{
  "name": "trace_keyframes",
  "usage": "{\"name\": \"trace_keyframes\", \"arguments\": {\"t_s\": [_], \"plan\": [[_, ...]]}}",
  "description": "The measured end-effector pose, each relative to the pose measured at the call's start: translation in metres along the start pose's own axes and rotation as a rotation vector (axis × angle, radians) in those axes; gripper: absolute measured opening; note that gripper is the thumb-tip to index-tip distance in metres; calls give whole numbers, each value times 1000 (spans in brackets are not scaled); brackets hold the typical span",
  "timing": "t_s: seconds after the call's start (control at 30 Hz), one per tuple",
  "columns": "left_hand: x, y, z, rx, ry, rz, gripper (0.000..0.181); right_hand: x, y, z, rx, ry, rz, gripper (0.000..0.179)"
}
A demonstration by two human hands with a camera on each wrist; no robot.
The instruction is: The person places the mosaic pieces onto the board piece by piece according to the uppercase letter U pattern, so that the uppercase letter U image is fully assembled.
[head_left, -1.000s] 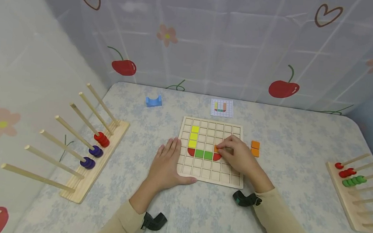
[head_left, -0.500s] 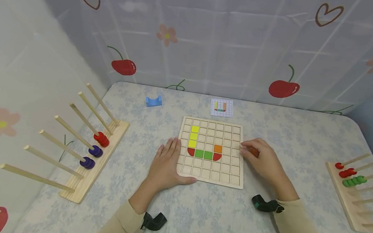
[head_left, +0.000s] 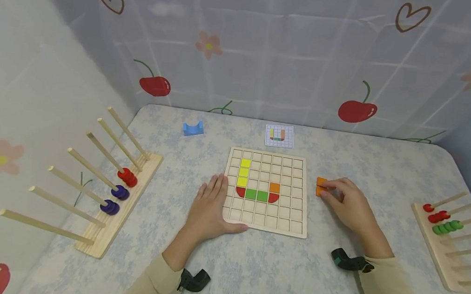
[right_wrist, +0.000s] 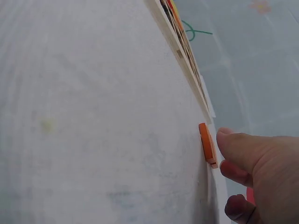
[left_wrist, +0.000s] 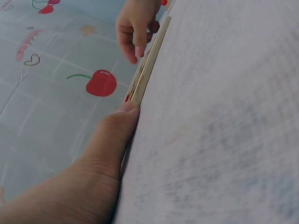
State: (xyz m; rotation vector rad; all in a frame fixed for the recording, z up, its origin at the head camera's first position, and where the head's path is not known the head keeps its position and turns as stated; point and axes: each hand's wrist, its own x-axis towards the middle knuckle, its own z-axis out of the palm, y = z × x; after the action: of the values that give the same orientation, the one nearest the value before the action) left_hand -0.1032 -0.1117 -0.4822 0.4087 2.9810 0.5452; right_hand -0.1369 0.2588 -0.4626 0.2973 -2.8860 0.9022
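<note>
A wooden grid board (head_left: pixel 290 212) lies mid-table. My left hand (head_left: pixel 208 210) rests spread along its left and front edges, and its thumb (left_wrist: pixel 110 135) lies on the board's edge in the left wrist view. Yellow tiles (head_left: pixel 243 172), green tiles (head_left: pixel 251 194), a red curved tile (head_left: pixel 273 198) at each lower corner and one orange tile (head_left: pixel 274 188) sit in the cells. Right of the board, two orange tiles (head_left: pixel 320 181) lie on the table. My right hand (head_left: pixel 350 206) reaches over them, thumb and forefinger apart; in the right wrist view its thumb (right_wrist: pixel 238 147) hovers beside an orange tile (right_wrist: pixel 208 144).
A pattern card (head_left: pixel 280 136) lies behind the board, with a blue arched block (head_left: pixel 193 128) farther left. Wooden peg stands with coloured beads stand at the left (head_left: pixel 117 223) and right (head_left: pixel 440 258). A printed curtain (head_left: pixel 268 66) hangs behind the table.
My right hand has let go of an orange tile in the board's cell above the right red tile. It has moved right, to the two loose orange tiles. My left hand stays put.
</note>
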Motion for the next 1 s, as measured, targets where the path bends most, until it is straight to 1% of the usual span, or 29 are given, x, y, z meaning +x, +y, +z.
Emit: {"name": "trace_keyframes", "arguments": {"t_s": [0.4, 0.57, 0.77, 1.0], "plan": [[0, 0, 2, 2, 13, 0, 141, 2, 0, 2, -16, -7, -25, 24], [1, 0, 2, -1, 9, -1, 141, 3, 1, 3, -10, -14, -19, 23], [1, 0, 2, 2, 6, -5, 141, 3, 1, 4, -16, -44, -11, 21], [1, 0, 2, 8, 4, -4, 141, 1, 0, 3, -19, -46, -29, 22]]}}
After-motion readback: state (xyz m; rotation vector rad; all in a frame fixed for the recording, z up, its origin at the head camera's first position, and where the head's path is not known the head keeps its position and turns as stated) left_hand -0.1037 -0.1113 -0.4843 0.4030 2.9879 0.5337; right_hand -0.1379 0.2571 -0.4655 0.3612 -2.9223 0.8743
